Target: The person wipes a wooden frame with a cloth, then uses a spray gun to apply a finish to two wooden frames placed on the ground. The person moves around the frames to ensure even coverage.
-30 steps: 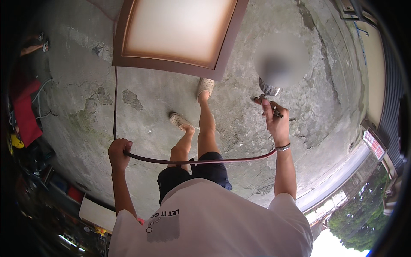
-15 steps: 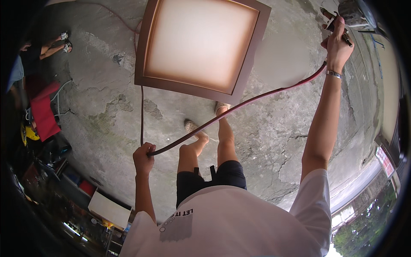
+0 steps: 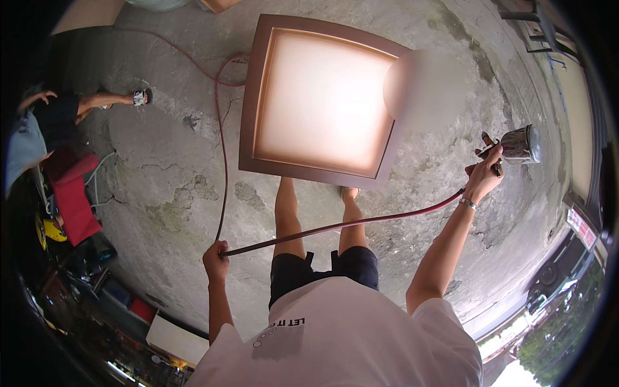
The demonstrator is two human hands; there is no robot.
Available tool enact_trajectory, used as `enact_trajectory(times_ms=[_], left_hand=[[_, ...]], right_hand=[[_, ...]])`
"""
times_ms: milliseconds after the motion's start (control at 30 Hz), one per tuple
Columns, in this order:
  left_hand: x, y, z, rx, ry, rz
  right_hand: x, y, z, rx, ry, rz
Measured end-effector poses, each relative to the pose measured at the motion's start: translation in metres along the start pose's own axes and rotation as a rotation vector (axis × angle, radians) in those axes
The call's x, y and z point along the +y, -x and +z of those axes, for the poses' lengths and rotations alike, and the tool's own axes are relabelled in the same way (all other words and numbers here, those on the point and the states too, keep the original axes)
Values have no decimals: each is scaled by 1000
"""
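Observation:
My right hand [image 3: 483, 177], stretched out to the right, is closed around the handle of a spray gun with a metal paint cup [image 3: 521, 144]. A dark red hose [image 3: 342, 226] runs from the gun's handle across my front to my left hand [image 3: 216, 259]. That hand is wrapped round the hose, which then trails away over the floor. Beyond my feet is a square panel [image 3: 316, 103] with a brown border and a pale middle that shades to brown at its edges. A blurred round patch covers part of its right side.
Grey, cracked concrete floor [image 3: 174, 155] spreads around me. At the far left is another person [image 3: 55, 129], beside a red seat [image 3: 72, 193]. A white-topped box [image 3: 177, 338] stands at lower left. The hose makes a loop left of the panel.
My right hand has come nearer and slightly left with the spray gun, its cup now fully in view. The panel sits further right in the picture. My left hand keeps hold of the hose.

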State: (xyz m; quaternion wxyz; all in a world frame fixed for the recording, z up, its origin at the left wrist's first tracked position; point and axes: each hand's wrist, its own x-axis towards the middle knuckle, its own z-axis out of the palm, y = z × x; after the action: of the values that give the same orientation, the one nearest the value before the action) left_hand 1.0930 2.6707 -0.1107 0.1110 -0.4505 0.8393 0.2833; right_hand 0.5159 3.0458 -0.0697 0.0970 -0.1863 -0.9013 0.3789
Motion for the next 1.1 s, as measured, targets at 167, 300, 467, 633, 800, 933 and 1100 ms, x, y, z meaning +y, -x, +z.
enact_trajectory(times_ms=[167, 300, 467, 633, 800, 933, 1100], left_hand=[[-40, -94, -71, -22, 106, -3], [-113, -138, -128, 5, 211, 39], [-137, -178, -184, 18, 181, 69], [-175, -197, -193, 28, 360, -72], [-180, -208, -189, -60, 507, -207], [-163, -212, -178, -41, 223, 51], [-120, -224, -162, -267, 7, 16]], right_hand=[[-25, 49, 53, -28, 16, 135], [-89, 116, 113, -124, -138, 123], [-169, 189, 173, -368, -226, 37], [-252, 242, 218, -663, -412, 60], [-276, 229, 253, -577, -393, -52], [-252, 181, 240, -457, -149, -5], [-154, 87, 201, -127, 89, -60]])
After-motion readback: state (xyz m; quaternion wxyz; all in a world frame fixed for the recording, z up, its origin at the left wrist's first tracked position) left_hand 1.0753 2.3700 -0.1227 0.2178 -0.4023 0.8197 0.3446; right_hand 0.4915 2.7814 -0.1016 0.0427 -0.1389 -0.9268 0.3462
